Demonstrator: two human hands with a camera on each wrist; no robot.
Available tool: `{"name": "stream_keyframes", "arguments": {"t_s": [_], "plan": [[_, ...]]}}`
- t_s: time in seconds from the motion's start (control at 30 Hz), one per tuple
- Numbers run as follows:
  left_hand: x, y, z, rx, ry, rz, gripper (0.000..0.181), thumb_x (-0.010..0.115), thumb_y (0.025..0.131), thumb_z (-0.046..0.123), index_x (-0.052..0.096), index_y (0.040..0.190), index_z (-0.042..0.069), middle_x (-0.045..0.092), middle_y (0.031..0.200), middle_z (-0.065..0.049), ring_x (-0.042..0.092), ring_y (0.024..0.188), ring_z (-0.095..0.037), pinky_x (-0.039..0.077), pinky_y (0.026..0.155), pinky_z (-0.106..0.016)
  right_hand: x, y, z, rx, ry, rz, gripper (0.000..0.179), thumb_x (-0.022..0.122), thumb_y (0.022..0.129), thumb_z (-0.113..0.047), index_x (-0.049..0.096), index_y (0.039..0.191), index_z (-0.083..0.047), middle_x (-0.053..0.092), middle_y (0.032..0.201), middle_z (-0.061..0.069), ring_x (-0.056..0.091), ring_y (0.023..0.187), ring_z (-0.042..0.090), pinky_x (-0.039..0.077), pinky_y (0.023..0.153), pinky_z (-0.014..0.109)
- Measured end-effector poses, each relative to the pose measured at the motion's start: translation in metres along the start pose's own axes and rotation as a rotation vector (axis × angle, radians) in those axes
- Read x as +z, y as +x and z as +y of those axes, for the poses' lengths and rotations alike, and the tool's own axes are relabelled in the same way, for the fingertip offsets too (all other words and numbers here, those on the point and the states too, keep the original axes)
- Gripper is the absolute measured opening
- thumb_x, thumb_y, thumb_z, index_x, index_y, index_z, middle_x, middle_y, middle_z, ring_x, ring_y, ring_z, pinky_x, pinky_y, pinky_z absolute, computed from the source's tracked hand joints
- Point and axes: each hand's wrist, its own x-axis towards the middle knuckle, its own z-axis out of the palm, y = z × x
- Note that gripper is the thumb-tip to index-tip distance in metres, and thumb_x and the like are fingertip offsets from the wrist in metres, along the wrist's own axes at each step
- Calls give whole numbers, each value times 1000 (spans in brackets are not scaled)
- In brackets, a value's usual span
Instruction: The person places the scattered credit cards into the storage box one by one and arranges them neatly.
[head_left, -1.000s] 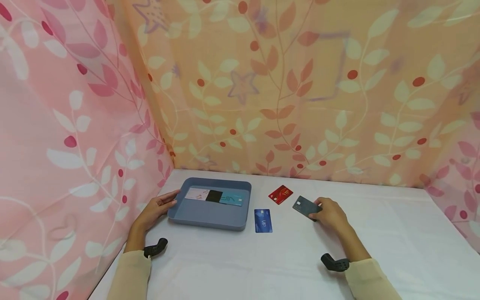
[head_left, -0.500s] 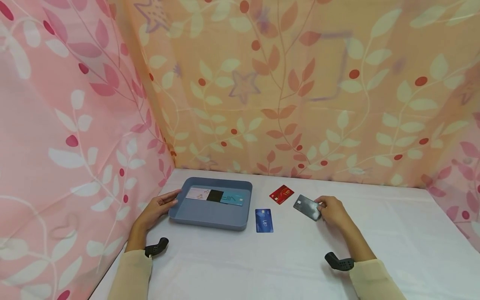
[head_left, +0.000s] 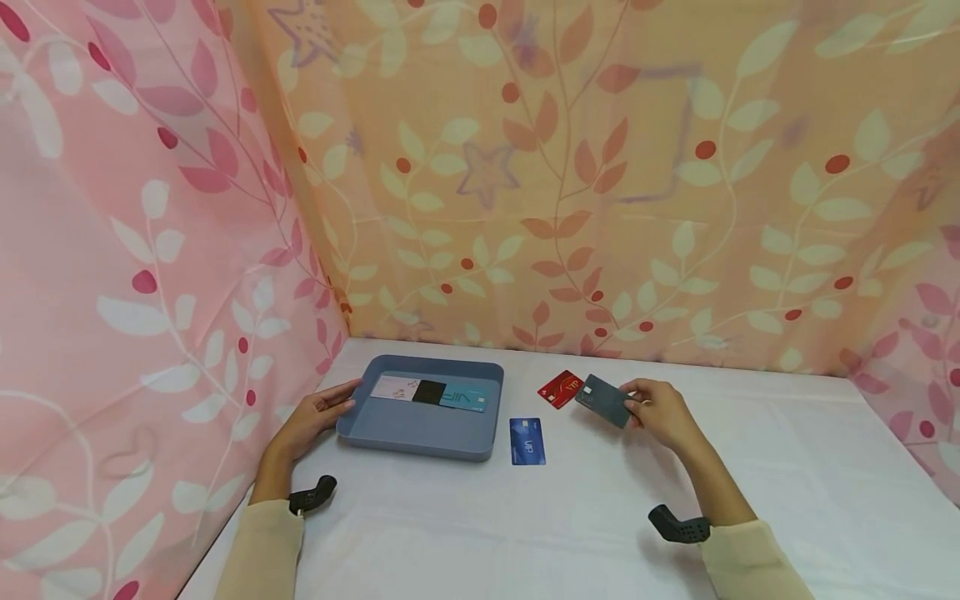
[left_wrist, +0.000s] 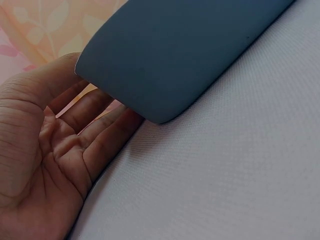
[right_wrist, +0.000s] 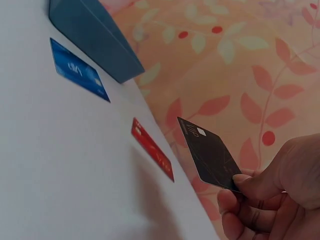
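Observation:
My right hand pinches a dark grey VIP card at its right end, thumb on one face. The card is raised above the table and tilted, overlapping a red VIP card in the head view. A blue VIP card lies on the cloth nearer to me. My left hand touches the left side of the blue-grey tray, fingers fairly straight along its wall in the left wrist view. Inside the tray, a pale pink card, a black card and a light blue card lie in an overlapping row.
A white cloth covers the table. A pink leaf-patterned curtain stands close along the left side, beside my left forearm. An orange leaf-patterned curtain hangs behind the table. Each wrist wears a black camera mount.
My right hand has lifted the dark grey card off the table and moved it up and slightly left, toward the red card. The left hand and the tray have stayed in place.

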Motion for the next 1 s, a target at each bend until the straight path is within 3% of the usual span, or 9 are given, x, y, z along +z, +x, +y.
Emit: {"name": "stream_keyframes", "arguments": {"t_s": [0.17, 0.5, 1.0], "plan": [[-1, 0, 0, 12, 2, -2, 54, 60, 104, 23, 45, 154, 13, 36, 161, -15, 29, 150, -39, 38, 108, -39, 0, -4, -16, -14, 14, 4, 25, 62, 95, 6, 65, 119, 10, 67, 85, 14, 64, 62, 19, 55, 56, 23], [0, 0, -1, 19, -23, -8, 55, 61, 103, 23, 44, 154, 10, 35, 161, -16, 29, 149, -39, 45, 104, -25, 4, -13, -46, -37, 73, -9, 25, 62, 95, 5, 66, 120, 7, 66, 87, 14, 65, 65, 26, 57, 61, 25], [2, -1, 1, 14, -31, 1, 55, 61, 103, 22, 45, 154, 11, 36, 161, -15, 31, 149, -38, 46, 102, -22, 28, -20, -68, -59, 93, -71, 23, 63, 95, 4, 69, 118, 2, 66, 86, 12, 63, 61, 19, 55, 63, 30]]}}
